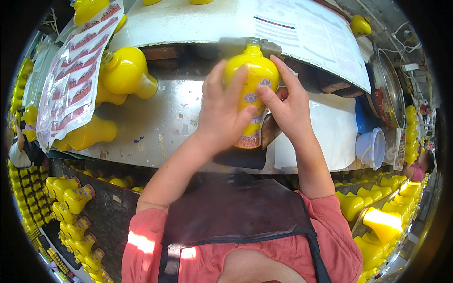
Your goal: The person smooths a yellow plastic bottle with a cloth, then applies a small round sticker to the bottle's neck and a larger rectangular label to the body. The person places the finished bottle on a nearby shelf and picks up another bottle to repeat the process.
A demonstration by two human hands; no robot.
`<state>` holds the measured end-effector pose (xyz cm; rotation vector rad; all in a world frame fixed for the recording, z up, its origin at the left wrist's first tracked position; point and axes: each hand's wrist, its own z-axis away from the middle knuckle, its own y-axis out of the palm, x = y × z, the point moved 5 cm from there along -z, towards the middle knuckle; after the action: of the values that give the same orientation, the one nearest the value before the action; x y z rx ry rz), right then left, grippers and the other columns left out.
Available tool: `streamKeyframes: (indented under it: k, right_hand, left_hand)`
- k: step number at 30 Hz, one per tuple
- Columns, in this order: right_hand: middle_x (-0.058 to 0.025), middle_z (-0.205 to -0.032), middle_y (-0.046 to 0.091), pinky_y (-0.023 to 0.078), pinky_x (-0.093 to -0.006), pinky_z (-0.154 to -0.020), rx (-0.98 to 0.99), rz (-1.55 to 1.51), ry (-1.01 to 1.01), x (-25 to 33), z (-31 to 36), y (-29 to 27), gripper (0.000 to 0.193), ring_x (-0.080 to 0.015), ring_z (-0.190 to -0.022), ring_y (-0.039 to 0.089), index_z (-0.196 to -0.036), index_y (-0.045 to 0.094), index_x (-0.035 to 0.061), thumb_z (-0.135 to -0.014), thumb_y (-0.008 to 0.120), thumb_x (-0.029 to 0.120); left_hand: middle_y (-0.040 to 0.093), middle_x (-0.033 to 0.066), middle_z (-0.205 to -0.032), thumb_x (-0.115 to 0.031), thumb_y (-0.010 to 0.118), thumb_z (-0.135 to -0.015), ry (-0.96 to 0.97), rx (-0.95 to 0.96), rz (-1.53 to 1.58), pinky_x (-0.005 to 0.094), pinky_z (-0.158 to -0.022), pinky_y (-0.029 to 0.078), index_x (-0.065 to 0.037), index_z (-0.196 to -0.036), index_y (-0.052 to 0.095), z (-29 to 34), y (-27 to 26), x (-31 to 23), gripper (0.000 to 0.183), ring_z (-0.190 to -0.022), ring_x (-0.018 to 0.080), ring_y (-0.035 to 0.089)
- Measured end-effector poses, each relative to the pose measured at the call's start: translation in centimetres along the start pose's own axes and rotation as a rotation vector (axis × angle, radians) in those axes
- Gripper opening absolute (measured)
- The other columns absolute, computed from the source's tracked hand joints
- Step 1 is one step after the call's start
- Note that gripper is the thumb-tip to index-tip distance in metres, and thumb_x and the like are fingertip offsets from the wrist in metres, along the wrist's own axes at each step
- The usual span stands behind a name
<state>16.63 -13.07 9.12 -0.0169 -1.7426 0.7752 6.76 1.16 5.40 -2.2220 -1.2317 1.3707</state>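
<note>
A glossy yellow bottle (249,73) with a narrow neck lies in front of me, its neck pointing away. Purple flower decals run down its body, and a patterned band circles its base. My left hand (219,111) is closed around its left side, thumb near the lower body. On the opposite side my right hand (293,106) grips it, with the thumb pressed beside a flower decal. A brown curved piece (271,129) shows partly beneath the bottle, next to a dark pad (243,159). To the left, a sheet of printed decals (78,75) drapes over other yellow bottles (125,70).
Under my hands is a worn metal worktop (165,122) with decal scraps. A white board (188,23) spans the back. White paper (321,134), a small white bucket (370,147) and a round basin (391,89) stand right. Racked yellow bottles (373,198) flank me; people appear at both far edges.
</note>
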Motion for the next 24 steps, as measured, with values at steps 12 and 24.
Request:
streamKeyframes:
  k: [12, 24]
  right_hand:
    - [-0.0042, -0.108, 0.066, 0.046, -0.0168, -0.065, 0.000, -0.248, 0.180, -1.9, -1.6, -1.3, 0.041, -0.0037, -0.070, 0.053, -0.139, 0.065, 0.0074, -0.105, 0.063, 0.030]
    - [-0.0115, -0.104, 0.073, 0.057, -0.0303, -0.087, -0.032, 0.333, -0.767, 6.6, -0.2, -2.7, 0.030, -0.0186, -0.094, 0.070, -0.116, 0.069, 0.0025, -0.088, 0.073, -0.006]
  left_hand:
    - [0.028, 0.0271, -0.154, -0.034, 0.072, -0.087, 0.022, 0.012, -0.033, 0.0548, -0.118, 0.031, -0.010, -0.156, 0.037, -0.1, -0.2, -0.1, 0.081, -0.139, 0.0481, 0.033]
    - [0.029, 0.0235, -0.156, -0.027, 0.075, -0.083, -0.010, 0.020, -0.030, 0.0517, -0.119, 0.031, -0.004, -0.157, 0.029, -0.1, -0.3, 0.0, 0.091, -0.142, 0.0450, 0.032]
